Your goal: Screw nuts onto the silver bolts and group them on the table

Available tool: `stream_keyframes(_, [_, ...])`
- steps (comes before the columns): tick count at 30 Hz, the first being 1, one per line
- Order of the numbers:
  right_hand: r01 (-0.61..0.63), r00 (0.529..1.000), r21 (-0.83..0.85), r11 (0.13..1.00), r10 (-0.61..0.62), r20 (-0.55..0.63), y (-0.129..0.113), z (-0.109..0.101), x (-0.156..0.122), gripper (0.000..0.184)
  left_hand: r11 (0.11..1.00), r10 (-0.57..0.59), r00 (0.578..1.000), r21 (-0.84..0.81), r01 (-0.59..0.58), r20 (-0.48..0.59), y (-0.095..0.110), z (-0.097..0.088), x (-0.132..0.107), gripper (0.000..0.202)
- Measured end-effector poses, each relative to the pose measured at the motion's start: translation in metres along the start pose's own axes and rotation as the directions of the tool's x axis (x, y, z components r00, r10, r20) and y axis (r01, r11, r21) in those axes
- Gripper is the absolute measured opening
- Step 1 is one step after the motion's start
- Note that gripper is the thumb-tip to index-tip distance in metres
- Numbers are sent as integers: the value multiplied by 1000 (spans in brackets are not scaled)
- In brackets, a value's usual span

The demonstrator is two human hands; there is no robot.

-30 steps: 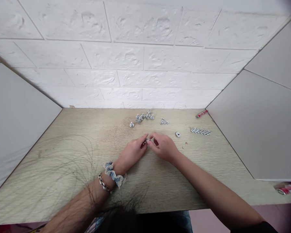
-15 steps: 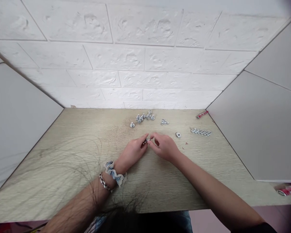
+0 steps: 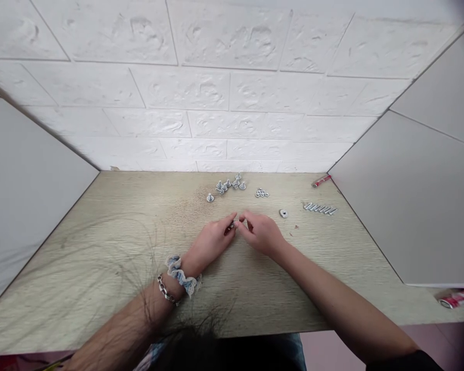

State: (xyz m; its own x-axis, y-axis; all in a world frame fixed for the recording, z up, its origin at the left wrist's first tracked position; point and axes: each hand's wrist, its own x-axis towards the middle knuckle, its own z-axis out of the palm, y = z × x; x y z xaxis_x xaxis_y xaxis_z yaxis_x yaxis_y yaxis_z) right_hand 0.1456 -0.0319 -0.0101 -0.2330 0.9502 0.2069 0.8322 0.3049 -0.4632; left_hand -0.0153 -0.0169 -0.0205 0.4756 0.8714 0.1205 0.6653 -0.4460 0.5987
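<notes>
My left hand [image 3: 212, 239] is closed in a pinch around a small shiny metal bolt [image 3: 232, 225], mostly covered by the fingers. Thumb and forefinger of my right hand [image 3: 262, 233] meet at the bolt's right end, fingertips bent together. Whether a nut or washer sits on it is too small to tell. Both hands are close to the tabletop, almost touching each other. Beyond them lies a cluster of bolts fitted with washers [image 3: 226, 185], one such bolt [image 3: 210, 198] standing apart in front.
A little pile of nuts [image 3: 261, 193] lies behind my right hand. Further right are a washer [image 3: 283, 213] and a row of bare bolts [image 3: 320, 208]. Red cylinders lie at the back corner [image 3: 321, 181] and right edge [image 3: 458, 298]. White walls enclose the wooden tabletop [image 3: 112, 221].
The view has shifted very slightly. My hands keep nearly the same place, while the right fingertips have moved a little and cover more of the bolt's end.
</notes>
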Motion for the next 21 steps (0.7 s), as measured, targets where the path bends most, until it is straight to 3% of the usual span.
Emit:
stream_keyframes(8, [134,990,49,990,-136,39,1,5,1,19,1000,-22,1000,10,22,10,-1,-2,1,44])
stream_keyframes(12, [104,991,26,994,-106,80,0,3,1,16,1000,15,1000,-4,-15,6,-2,1,-1,41])
stream_keyframes(15, [69,993,2,998,-69,95,0,1,1,27,999,37,999,-1,-37,15,-1,3,-2,40])
stream_keyframes(21, [72,997,18,997,-72,27,-1,4,-1,18,999,35,999,-22,-34,28,1,1,-2,44])
